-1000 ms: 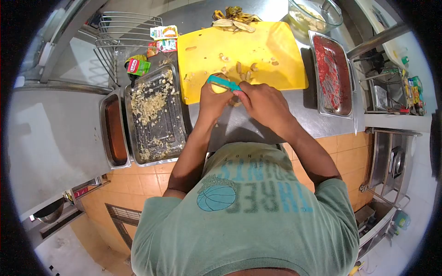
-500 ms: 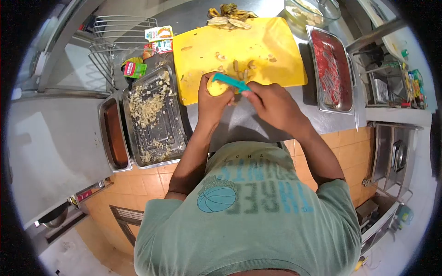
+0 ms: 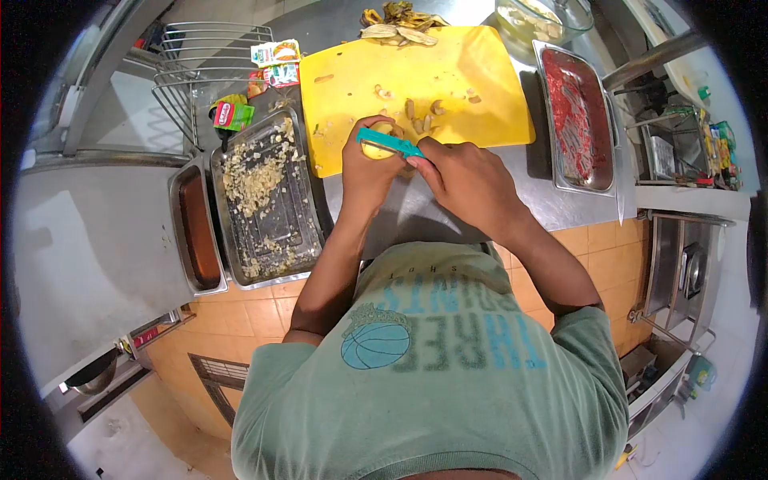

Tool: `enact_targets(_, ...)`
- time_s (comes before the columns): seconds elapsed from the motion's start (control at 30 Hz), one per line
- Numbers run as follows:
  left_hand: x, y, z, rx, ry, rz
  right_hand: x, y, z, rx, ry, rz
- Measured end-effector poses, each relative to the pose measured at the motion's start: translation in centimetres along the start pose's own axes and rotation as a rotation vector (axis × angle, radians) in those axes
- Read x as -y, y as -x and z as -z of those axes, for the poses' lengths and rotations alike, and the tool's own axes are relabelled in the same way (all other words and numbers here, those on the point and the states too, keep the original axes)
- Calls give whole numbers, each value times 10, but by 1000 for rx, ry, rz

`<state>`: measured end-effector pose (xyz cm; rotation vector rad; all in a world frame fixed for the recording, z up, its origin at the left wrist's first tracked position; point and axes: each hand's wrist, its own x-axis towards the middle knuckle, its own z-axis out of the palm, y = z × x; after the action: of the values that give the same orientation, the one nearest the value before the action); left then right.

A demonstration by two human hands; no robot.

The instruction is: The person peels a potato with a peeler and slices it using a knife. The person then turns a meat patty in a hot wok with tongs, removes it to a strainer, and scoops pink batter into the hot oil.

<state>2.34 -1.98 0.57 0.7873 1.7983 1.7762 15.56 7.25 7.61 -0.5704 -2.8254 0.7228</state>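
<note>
My left hand [image 3: 366, 182] is closed round a peeled yellow potato [image 3: 373, 153], just over the near edge of the yellow cutting board [image 3: 360, 88]. A teal peeler [image 3: 391, 144] lies across the potato's upper side, its handle gripped by my right hand [image 3: 474, 186]. The thumb of that hand points along the handle toward the potato. Several brownish peelings [image 3: 418, 118] are scattered on the board beyond my hands. At the board's far edge sits a heap of dark and pale peels [image 3: 400, 30].
To the left stand a metal tray [image 3: 292, 228] with pale chopped bits and a narrow pan [image 3: 198, 232] of brown content. Seasoning packets [image 3: 232, 116] lie by a wire rack [image 3: 178, 78]. On the right are a red-smeared pan [image 3: 602, 100] and a glass bowl [image 3: 512, 34] holding pale pieces.
The peeler has shifted slightly left over the potato, and my right hand has moved left with it. My left hand still holds the potato, turned a little.
</note>
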Motion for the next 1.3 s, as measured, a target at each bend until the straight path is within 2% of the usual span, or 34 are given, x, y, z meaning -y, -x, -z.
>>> enact_targets(0.13, -17, 8, -7, 1, 119, 122, 3, 1, 9, -3, 37, 5)
enact_targets(0.23, -9, 6, -9, -49, 78, -23, 5, 3, 13, 0, 19, 14)
enact_targets(0.33, -14, 0, -12, -96, 91, 48, 10, 4, 11, 6, 8, 9)
enact_targets(0.43, -14, -2, -10, -101, -20, 31, 13, 5, 8, -2, 13, -15)
enact_targets(0.53, -12, 0, -12, -134, 117, 52, 12, 3, 9, -20, 21, -38)
enact_targets(0.63, -12, 5, -15, -162, 78, -20, 9, 4, 7, -32, 21, -32)
enact_targets(0.77, -8, 13, -16, -170, 116, 19, -3, 9, -9, -79, 92, -12)
enact_targets(0.83, -30, 20, -16, -170, 167, 93, -45, 1, -26, -98, 136, -175)
enact_targets(0.9, -36, 20, -12, -203, 146, -33, -84, 1, -28, -60, 168, -336)
enact_targets(0.97, -34, 17, -6, -239, 124, -100, -94, 4, -20, -117, 166, -325)
enact_targets(1.0, -36, 15, -6, -252, 148, -41, -94, 4, -16, -150, 165, -319)
enact_targets(1.1, -23, 11, -6, -196, 111, -27, -55, 5, 0, -187, 30, -194)
enact_targets(1.2, -25, 9, -16, -219, 182, 78, -13, 10, -1, -137, -58, -52)
enact_targets(1.3, -5, 4, -11, -193, -211, -223, 13, 6, -1, -67, -37, -19)
